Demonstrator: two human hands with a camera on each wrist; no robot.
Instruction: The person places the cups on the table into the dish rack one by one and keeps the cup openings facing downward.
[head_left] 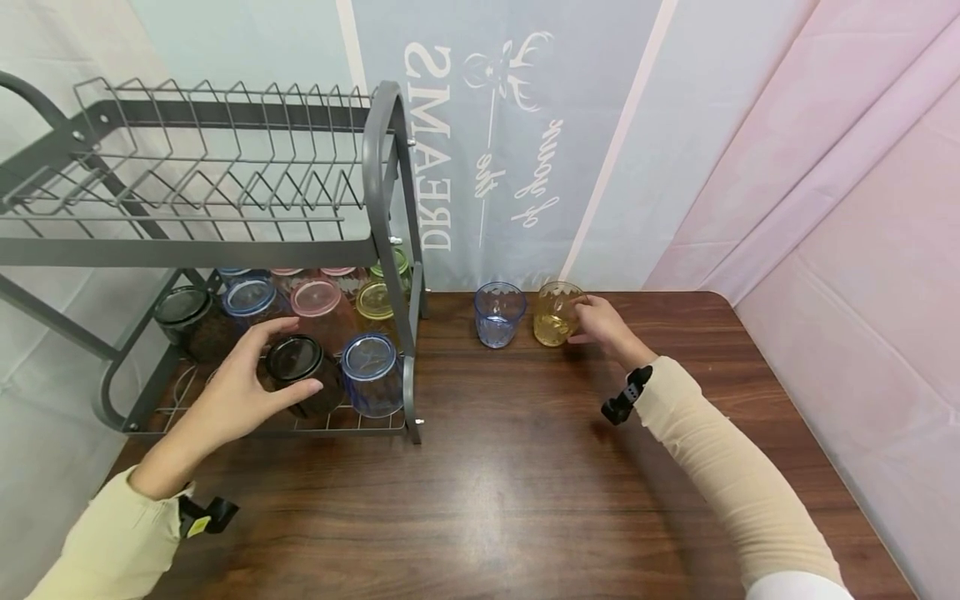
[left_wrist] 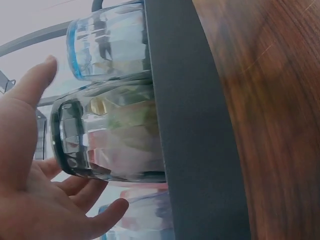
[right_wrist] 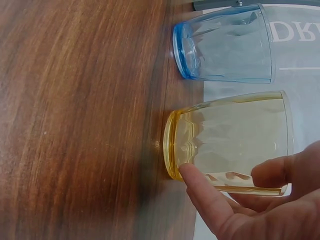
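Note:
My left hand (head_left: 243,379) spreads its thumb and fingers around an upside-down dark grey glass (head_left: 313,396) on the lower rack shelf. In the left wrist view the thumb stands well apart from that dark glass (left_wrist: 120,130), while the other fingers lie beside or behind it; whether they touch it I cannot tell. On the table, my right hand (head_left: 600,323) is at the right side of an upright yellow glass (head_left: 552,321), its digits loosely beside the wall in the right wrist view. Left of it stands an upright blue glass (head_left: 498,321).
A two-tier grey dish rack (head_left: 300,252) occupies the left side, its upper tier a wire basket. Around the dark glass are upside-down glasses, including a blue one (head_left: 372,387), a pink one (head_left: 322,312) and a yellow one (head_left: 375,304). A printed cloth (head_left: 517,150) hangs behind the wooden table (head_left: 487,483).

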